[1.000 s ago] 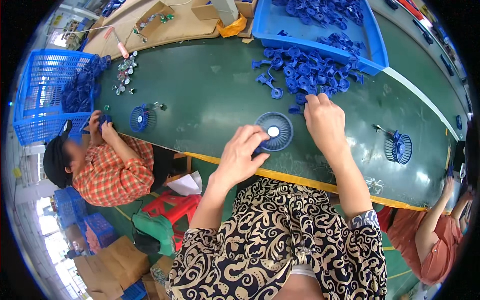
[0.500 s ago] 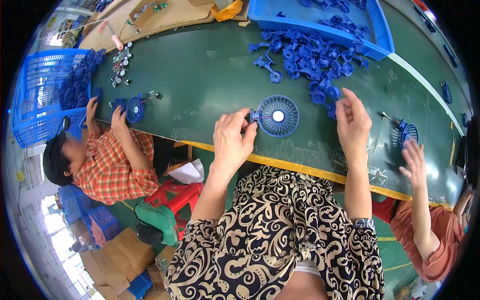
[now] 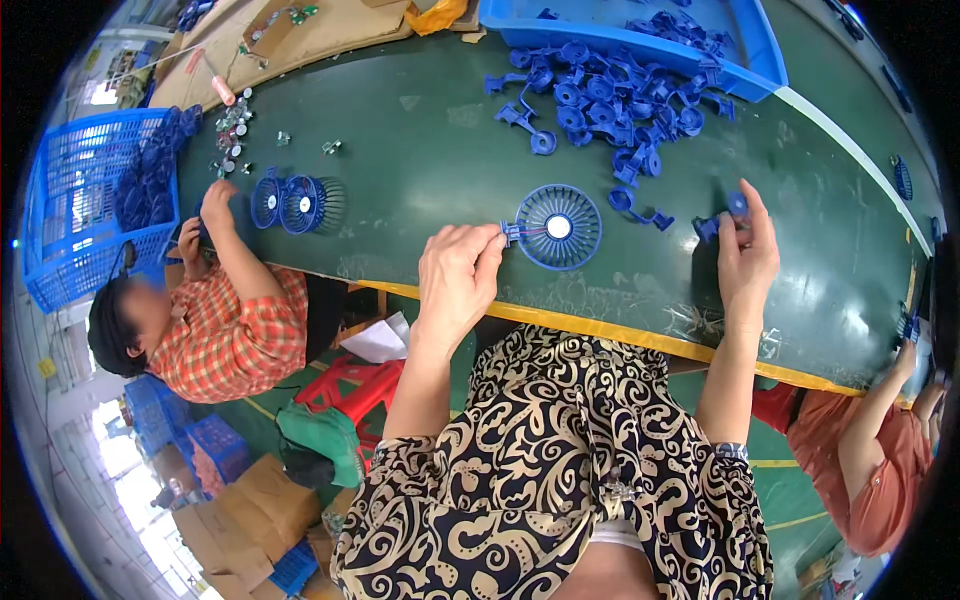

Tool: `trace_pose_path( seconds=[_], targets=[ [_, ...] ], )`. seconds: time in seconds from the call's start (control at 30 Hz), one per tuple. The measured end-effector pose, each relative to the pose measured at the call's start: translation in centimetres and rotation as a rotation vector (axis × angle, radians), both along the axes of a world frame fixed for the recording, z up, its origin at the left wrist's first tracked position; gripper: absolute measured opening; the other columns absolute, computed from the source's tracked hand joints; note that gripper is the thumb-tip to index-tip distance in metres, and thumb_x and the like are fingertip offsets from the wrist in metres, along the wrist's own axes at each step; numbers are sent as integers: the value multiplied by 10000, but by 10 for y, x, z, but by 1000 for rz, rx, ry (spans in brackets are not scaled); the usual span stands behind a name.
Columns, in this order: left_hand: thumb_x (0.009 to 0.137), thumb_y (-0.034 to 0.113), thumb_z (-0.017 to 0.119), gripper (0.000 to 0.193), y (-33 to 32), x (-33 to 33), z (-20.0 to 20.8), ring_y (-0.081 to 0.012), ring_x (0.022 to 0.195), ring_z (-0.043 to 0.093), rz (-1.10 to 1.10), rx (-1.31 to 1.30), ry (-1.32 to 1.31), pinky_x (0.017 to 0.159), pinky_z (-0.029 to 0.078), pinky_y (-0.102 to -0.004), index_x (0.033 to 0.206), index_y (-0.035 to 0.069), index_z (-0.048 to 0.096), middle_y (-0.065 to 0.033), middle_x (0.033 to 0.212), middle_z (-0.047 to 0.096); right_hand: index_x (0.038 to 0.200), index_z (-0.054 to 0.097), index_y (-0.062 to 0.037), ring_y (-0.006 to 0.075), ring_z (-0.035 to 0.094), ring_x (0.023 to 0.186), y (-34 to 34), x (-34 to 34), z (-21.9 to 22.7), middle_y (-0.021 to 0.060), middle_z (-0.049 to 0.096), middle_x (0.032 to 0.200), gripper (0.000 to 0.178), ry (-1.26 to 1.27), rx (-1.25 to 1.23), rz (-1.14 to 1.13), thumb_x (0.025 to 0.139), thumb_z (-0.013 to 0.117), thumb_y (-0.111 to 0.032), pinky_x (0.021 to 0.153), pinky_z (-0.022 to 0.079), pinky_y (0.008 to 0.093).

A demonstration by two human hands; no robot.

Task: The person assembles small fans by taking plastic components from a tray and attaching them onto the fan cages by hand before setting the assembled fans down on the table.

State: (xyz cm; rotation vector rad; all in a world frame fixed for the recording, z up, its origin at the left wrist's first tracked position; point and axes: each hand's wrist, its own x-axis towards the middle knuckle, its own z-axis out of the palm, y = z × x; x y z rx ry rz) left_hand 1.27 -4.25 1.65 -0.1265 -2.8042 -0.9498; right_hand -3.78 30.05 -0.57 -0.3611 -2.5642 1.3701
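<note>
A round blue fan cage (image 3: 573, 258) with a white disc at its centre and thin wires lies on the green table. My left hand (image 3: 459, 278) is closed on the small blue stem at the cage's left side, pinching it between thumb and fingers. To the right, my right hand (image 3: 748, 262) holds a blue plastic bracket (image 3: 738, 203) with a round end, partly hidden by the fingers. Between the cage and that hand, a loose blue bracket (image 3: 622, 199) lies apart from the pile of similar blue brackets (image 3: 600, 105).
A blue tray (image 3: 620, 40) with more brackets stands behind the pile. At left, a co-worker (image 3: 225, 330) sits near two fan cages (image 3: 303, 205), small metal parts (image 3: 232, 130) and a blue basket (image 3: 75, 200). Another co-worker (image 3: 850, 450) works at the right edge.
My right hand has moved right from the pile and now holds a bracket. The left hand stays at the cage's stem. The right co-worker's hand and fan cage have shifted farther right.
</note>
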Motion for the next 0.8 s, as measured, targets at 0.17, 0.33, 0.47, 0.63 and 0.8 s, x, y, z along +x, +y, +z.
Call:
trace_pose_path(
  seconds=[0.17, 0.33, 0.47, 0.63, 0.8],
  targets=[
    [926, 118, 717, 77, 4, 0, -2, -334, 762, 646, 6, 74, -14, 747, 494, -439, 963, 50, 716, -114, 812, 699, 1281, 710, -116, 183, 617, 781, 20, -2, -4, 115, 614, 1244, 311, 190, 604, 82, 971, 697, -96, 754, 539, 305],
    [925, 115, 719, 71, 11, -1, -4, -327, 756, 649, 2, 161, -44, 743, 497, -436, 957, 52, 713, -108, 800, 692, 1213, 725, -63, 195, 623, 767, 29, 10, 10, 113, 640, 1116, 277, 70, 474, 145, 938, 728, -85, 727, 525, 324],
    [964, 107, 697, 91, 13, 1, 2, -280, 759, 650, -88, 115, -63, 739, 502, -388, 982, 20, 711, -96, 772, 677, 1162, 722, -12, 188, 603, 675, -7, 25, 39, 106, 651, 962, 314, -68, 267, 282, 868, 802, -88, 641, 507, 345],
    [983, 116, 665, 86, 26, -3, -1, -294, 784, 641, -172, 88, -67, 778, 482, -403, 981, 33, 688, -97, 794, 664, 1085, 716, -5, 241, 672, 698, -76, 37, 37, 118, 679, 964, 346, 241, 124, 574, 797, 868, -121, 620, 559, 356],
    [973, 127, 645, 82, 32, -3, -4, -314, 790, 629, -164, 68, -52, 759, 438, -428, 919, 65, 646, -90, 824, 680, 1074, 701, -11, 293, 699, 794, -93, 37, 22, 92, 654, 1000, 362, 234, 357, 621, 778, 855, -152, 660, 572, 395]
  ],
)
